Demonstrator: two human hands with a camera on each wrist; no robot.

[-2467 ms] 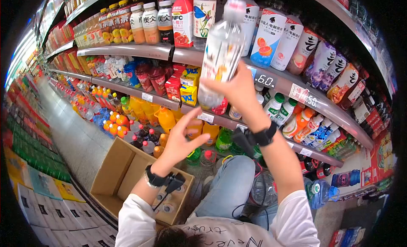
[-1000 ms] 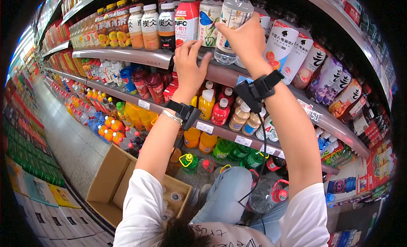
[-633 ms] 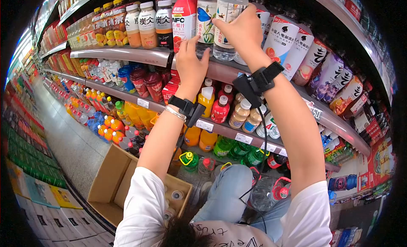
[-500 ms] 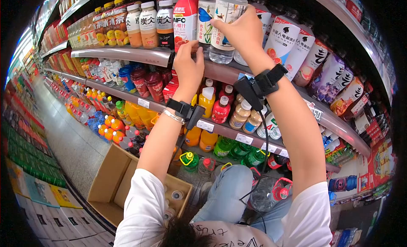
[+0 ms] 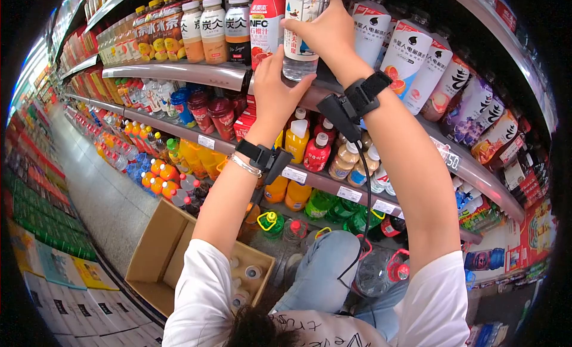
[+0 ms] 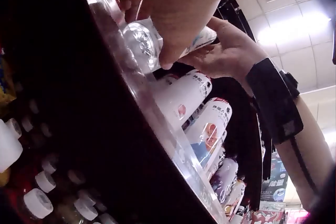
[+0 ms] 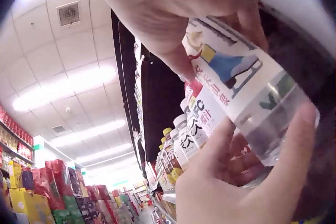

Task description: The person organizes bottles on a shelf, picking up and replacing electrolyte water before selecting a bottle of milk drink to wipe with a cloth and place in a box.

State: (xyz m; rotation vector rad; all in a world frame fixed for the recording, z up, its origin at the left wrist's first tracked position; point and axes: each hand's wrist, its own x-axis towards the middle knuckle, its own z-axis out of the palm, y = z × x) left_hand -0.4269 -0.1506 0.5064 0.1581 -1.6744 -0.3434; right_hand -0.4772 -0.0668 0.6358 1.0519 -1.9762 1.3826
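A clear plastic water bottle [image 5: 298, 46] with an illustrated label stands at the front of the upper shelf, its top cut off in the head view. My right hand [image 5: 331, 34] grips it from the right, thumb across the label. The label's blue ice skate shows in the right wrist view, on the same water bottle [image 7: 252, 90]. Around the bottle's base is my left hand [image 5: 275, 96], thumb on one side and fingers on the other. The clear base [image 6: 142, 43] faces the left wrist camera. A red-and-white juice bottle [image 5: 266, 25] is immediately left of it.
White electrolyte drink bottles [image 5: 408, 55] line the shelf to the right; coffee drink bottles [image 5: 213, 34] stand left. Below, a lower shelf holds juice bottles [image 5: 296, 141]. An open cardboard box [image 5: 158, 242] with several bottles sits on the floor, beside the person's knee.
The right hand has brought the bottle down from the air onto the shelf, then shifted it left, covering the butterfly-label bottle. The left hand has risen from near the box to the bottle's base.
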